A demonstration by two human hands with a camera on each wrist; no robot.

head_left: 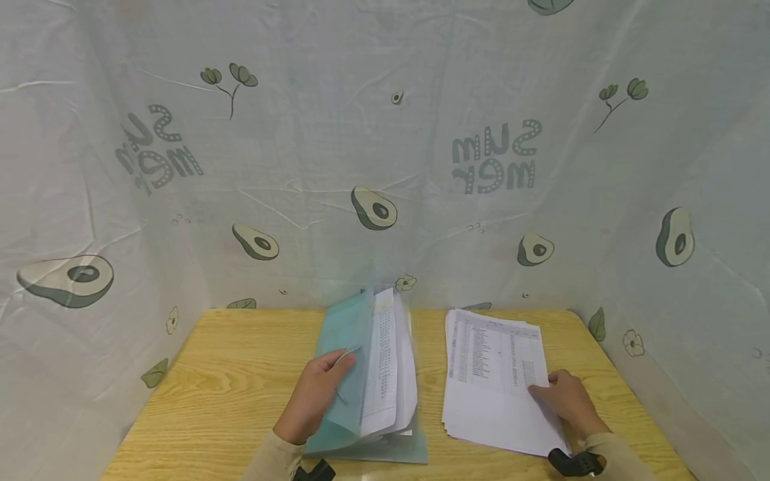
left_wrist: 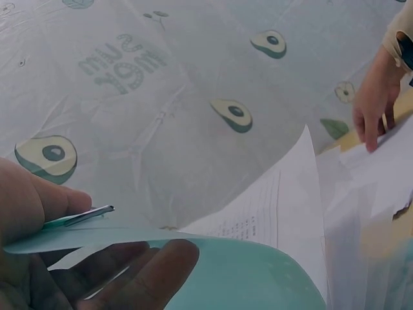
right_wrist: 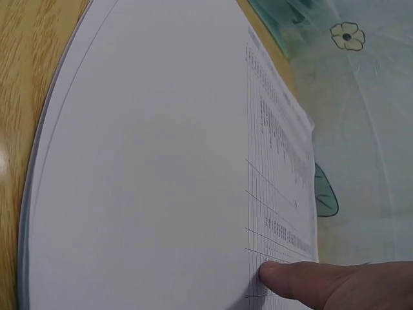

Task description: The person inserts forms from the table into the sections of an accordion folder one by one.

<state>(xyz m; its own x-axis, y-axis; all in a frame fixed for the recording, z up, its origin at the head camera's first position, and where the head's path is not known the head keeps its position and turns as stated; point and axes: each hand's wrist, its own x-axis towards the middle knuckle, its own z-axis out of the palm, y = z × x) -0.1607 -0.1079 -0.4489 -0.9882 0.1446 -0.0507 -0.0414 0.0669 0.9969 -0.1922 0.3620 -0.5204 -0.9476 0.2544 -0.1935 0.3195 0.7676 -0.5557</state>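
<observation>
My left hand [head_left: 314, 395] pinches the raised cover of a teal plastic folder [head_left: 343, 327], thumb on one face and fingers on the other. By the thumb a thin metal prong [left_wrist: 90, 216] sticks out from the cover. Printed sheets [head_left: 381, 357] stand partly lifted inside the folder, their edges curved. To the right lies a stack of papers [head_left: 490, 411] with a printed table on its top sheet. My right hand [head_left: 568, 401] grips the stack's right edge, the thumb [right_wrist: 290, 279] lying on the top sheet. Its other fingers are mostly hidden in the right wrist view.
Everything lies on a wooden table [head_left: 240, 361]. A pale curtain [head_left: 325, 133] printed with avocados surrounds the table at the back and sides. A strip of bare wood separates the folder from the stack. Dark wrist cameras [head_left: 574, 462] sit on both wrists.
</observation>
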